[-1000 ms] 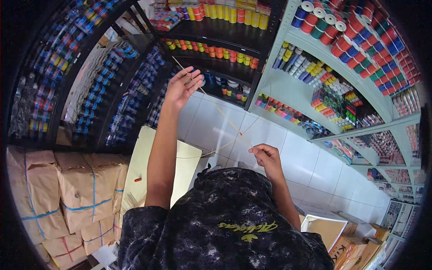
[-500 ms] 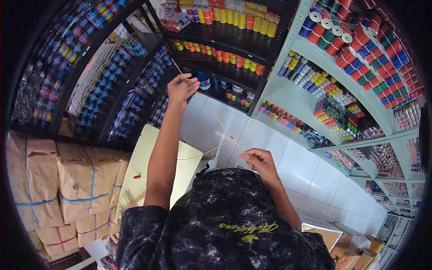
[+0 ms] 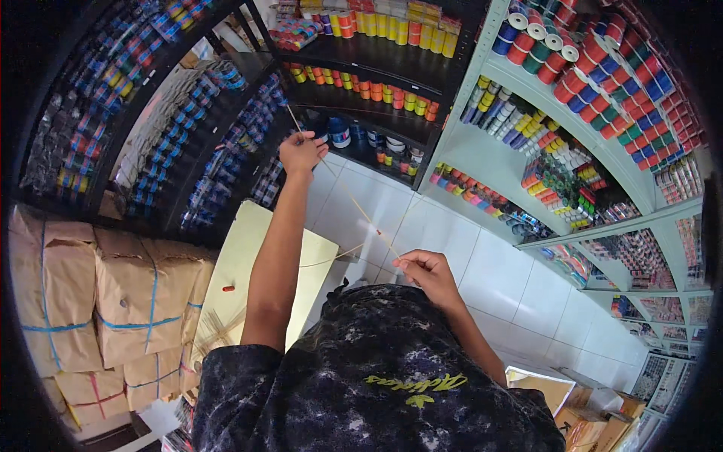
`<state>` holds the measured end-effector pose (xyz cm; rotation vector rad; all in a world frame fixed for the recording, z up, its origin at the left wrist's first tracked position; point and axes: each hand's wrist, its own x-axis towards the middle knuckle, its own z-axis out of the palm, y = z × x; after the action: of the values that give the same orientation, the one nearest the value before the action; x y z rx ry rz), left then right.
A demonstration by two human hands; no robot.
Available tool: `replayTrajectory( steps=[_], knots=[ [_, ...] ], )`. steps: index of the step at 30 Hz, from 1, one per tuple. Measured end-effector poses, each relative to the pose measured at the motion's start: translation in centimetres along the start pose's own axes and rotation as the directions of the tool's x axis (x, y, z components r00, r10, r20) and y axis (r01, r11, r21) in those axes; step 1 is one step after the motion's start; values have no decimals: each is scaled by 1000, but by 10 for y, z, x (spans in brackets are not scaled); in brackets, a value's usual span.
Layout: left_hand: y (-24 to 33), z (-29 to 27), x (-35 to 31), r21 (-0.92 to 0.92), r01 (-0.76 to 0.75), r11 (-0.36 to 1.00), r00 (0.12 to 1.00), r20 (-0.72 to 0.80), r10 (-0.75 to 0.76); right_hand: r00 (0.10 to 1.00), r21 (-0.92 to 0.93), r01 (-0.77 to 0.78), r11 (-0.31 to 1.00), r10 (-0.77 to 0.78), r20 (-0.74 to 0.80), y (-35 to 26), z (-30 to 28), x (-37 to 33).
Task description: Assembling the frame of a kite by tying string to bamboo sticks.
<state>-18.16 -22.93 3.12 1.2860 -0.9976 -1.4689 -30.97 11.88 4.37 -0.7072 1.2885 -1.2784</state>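
A: What is the left hand [image 3: 303, 154] doing?

B: It is curling its fingers around the thin stick [image 3: 353, 199], whose far tip is poking out toward the black shelves [image 3: 354, 60].

A: And the right hand [image 3: 425, 271]?

B: It is pinching the stick's near end between thumb and forefinger, just beyond the shirt [image 3: 361, 354].

A: So where is the stick lying?

B: It is slanting through the air between both hands, above the tiled floor [image 3: 437, 233]. A red bit [image 3: 379, 232] is showing on it, nearer the right hand.

A: What is sitting nearby?

B: A cream worktop [image 3: 245, 241] is carrying a small red piece [image 3: 228, 288]; wrapped parcels [image 3: 128, 294] are standing on its left.
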Motion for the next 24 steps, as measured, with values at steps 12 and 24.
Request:
replayTrajectory(
  steps=[12,24],
  knots=[
    [-10,-40,-4,-190,409,892,891,293,-346,998,23,-58,998,58,-4,9,13,-26],
    [-18,-67,-21,-335,662,670,747,372,-552,996,82,-67,994,71,-55,18,23,-29]
  ],
)
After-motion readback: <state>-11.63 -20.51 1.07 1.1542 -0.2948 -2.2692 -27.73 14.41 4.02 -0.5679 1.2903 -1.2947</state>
